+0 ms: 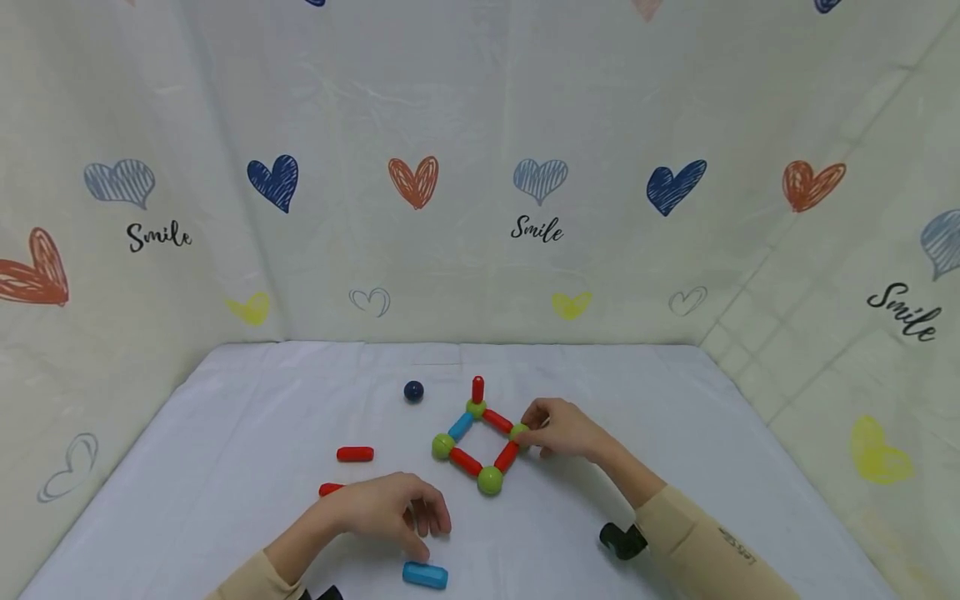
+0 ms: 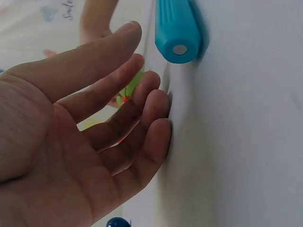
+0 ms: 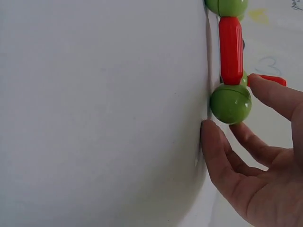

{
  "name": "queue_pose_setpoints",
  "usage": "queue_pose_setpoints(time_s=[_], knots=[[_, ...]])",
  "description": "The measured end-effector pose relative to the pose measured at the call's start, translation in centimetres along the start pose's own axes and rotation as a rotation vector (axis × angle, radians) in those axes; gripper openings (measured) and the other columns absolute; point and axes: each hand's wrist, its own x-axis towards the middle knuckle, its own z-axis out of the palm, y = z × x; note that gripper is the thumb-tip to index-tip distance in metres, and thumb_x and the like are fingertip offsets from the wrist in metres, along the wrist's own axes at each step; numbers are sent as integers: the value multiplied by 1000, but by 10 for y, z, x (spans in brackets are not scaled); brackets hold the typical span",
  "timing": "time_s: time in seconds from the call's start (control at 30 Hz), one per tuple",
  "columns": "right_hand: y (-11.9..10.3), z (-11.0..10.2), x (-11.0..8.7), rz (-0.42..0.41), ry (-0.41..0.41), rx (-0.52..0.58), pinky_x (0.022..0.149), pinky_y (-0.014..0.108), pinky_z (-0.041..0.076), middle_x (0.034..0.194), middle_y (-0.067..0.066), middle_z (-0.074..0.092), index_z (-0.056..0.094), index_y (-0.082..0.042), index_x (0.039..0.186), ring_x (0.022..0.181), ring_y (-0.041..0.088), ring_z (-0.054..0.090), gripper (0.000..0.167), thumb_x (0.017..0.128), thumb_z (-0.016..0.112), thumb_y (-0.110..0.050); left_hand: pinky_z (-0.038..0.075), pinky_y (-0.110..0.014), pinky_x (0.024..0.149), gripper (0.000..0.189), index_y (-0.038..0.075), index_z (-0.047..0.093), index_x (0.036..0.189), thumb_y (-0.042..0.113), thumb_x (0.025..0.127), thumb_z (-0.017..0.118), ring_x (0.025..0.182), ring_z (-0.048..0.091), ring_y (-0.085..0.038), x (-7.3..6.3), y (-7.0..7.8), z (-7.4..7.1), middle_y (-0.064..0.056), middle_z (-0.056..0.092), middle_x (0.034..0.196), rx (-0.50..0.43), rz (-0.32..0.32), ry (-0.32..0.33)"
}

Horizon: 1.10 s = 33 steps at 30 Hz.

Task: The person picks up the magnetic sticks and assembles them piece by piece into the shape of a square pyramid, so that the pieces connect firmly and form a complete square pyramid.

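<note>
White-clothed tbl (image 1: 217,467): red/blue/green plastic stick-and-ball frame (image 1: 466,462) lies mid-top. L hand (image 1: 393,508) loose, empty; R hand (image 1: 564,429) pinching. Nr L: blue plastic stick (image 1: 425,575). In R: frame's glossy green corner ball (image 3: 230,105); a tug cd pop joints.

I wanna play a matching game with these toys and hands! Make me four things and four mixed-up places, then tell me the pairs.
1. dark blue ball
2. loose blue stick
3. upright red stick
4. right hand

A. standing on the back green ball
B. holding the right green ball
C. lying near the left hand
D. apart from the other toys, toward the table's back

Pairs: 1-D, 2-C, 3-A, 4-B
</note>
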Motion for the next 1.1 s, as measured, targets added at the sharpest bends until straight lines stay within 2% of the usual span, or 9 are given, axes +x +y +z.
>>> queue_pose_setpoints(time_s=[0.17,0.37,0.6,0.87,1.1], knots=[[-2,6,12,-24,41,-55,70,32,55,95,1,64,68,-10,110,83,20,61,26,93,76,-28,50,-22,72,23,21,73,106,10,88,82,81,60,-10,-2,4,4,2,67,92,10,-14,-18],[-9,14,25,-52,77,-58,77,32,55,98,0,65,69,-8,115,94,19,60,26,93,75,-21,51,-22,72,23,21,74,106,11,87,83,79,60,-9,-3,6,7,5,67,91,38,6,-31],[-16,20,31,-43,61,-39,75,31,56,99,2,65,69,-7,117,92,20,60,28,92,77,-17,51,-20,72,22,20,74,106,10,88,82,78,59,-7,-5,9,11,6,67,90,31,12,-77],[-15,21,29,-21,56,-35,74,31,57,98,3,66,69,-7,116,89,20,62,27,91,77,-14,53,-21,73,21,21,75,108,13,90,81,77,57,-2,-8,14,17,11,65,87,111,21,-127],[-13,21,26,-17,40,-39,72,31,57,93,3,65,67,-7,121,83,19,62,34,90,78,-15,54,-21,72,18,19,77,108,12,91,79,75,56,1,-11,17,20,15,64,85,175,50,-148]])
